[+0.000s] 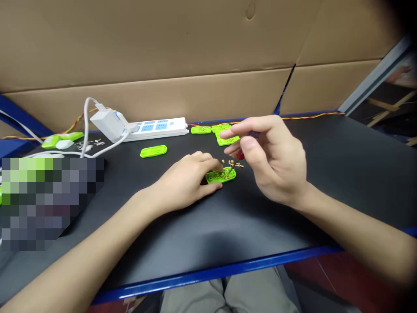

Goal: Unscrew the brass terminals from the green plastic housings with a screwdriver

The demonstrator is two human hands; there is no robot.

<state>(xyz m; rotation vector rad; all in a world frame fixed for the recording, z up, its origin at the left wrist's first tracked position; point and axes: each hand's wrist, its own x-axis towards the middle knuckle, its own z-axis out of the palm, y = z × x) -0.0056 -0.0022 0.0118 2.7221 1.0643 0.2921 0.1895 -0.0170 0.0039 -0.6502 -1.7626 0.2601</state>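
A green plastic shell (221, 175) with small brass parts inside lies on the black table. My left hand (192, 178) grips its left end between thumb and fingers. Above and to the right, my right hand (272, 158) holds a red-handled screwdriver (240, 155); its thin shaft points down into the shell, and the tip is near the brass parts. Part of the handle is hidden by my fingers. Several small brass pieces (232, 162) lie on the table just behind the shell.
Behind are more green shells (201, 130) and a white power strip (156, 129) with a plugged-in adapter (109, 124). Another green shell (153, 151) lies left of centre. White cables (85, 130) and a pixelated area are at the left. A blue edge (208, 274) borders the table's front.
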